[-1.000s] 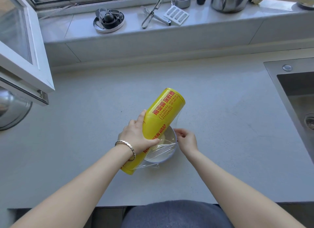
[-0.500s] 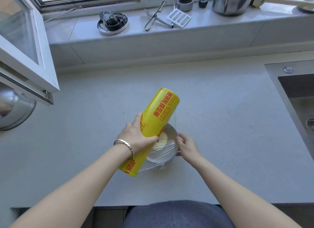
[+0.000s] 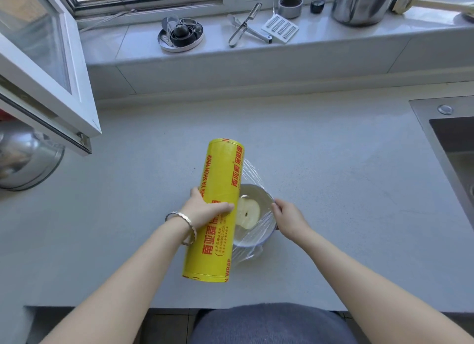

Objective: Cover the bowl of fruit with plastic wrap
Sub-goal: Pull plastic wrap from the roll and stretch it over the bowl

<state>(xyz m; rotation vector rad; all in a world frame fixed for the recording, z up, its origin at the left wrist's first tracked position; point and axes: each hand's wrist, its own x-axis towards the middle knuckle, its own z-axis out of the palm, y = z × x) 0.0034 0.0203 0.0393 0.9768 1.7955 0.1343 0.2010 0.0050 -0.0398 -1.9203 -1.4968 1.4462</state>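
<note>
Left hand [image 3: 205, 210] gripping yellow wrap roll [image 3: 216, 210] at frame centre, right hand [image 3: 288, 219] pinching clear film [image 3: 254, 179] at bowl [image 3: 266, 234] rim, halved fruit [image 3: 247, 212] inside, grey counter [image 3: 333, 189]

One yellow roll of plastic wrap [image 3: 215, 210], one bowl [image 3: 266, 234], one halved fruit piece [image 3: 248, 213], two hands, one bracelet [image 3: 185, 221], one kettle [image 3: 361, 3], one sink [image 3: 451, 148], one peeler [image 3: 243, 25]
</note>
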